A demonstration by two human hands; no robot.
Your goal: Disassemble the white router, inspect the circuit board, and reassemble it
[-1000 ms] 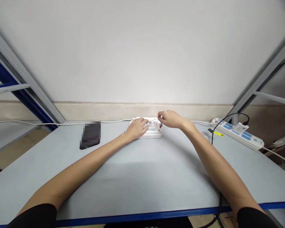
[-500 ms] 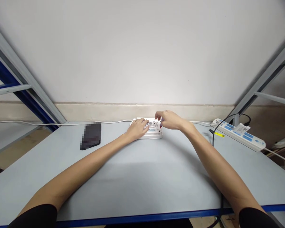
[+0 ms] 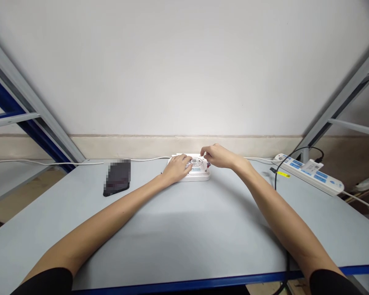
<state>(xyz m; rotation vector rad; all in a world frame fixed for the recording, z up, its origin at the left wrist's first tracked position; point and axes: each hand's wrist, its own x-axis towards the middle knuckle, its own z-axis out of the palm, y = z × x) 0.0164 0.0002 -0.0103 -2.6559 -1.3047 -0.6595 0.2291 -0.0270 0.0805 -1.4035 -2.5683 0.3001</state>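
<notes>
White plastic is the body of the flat device (image 3: 197,178), which lies on the grey table (image 3: 184,229) near the wall (image 3: 184,73), its perforated face upward. Left hand (image 3: 177,167) rests on its left part, palm down, with the fingers somewhat spread; I suppose this weight is to stop the device from sliding or turning. Right hand (image 3: 214,155) has its fingers bent narrowly together, and it seems to pinch a slim tool (image 3: 208,164), which stands roughly upright over the right end, probably so that the force goes downward; whether the tip touches, I cannot tell. Behind the device passes a white cable (image 3: 152,157), and the wall limits the room there. To the left lies a dark flat object (image 3: 119,177), partly blurred. To the right is a power strip (image 3: 313,175), and a black cable (image 3: 276,180) disappears under the right forearm, which hides part of it.
</notes>
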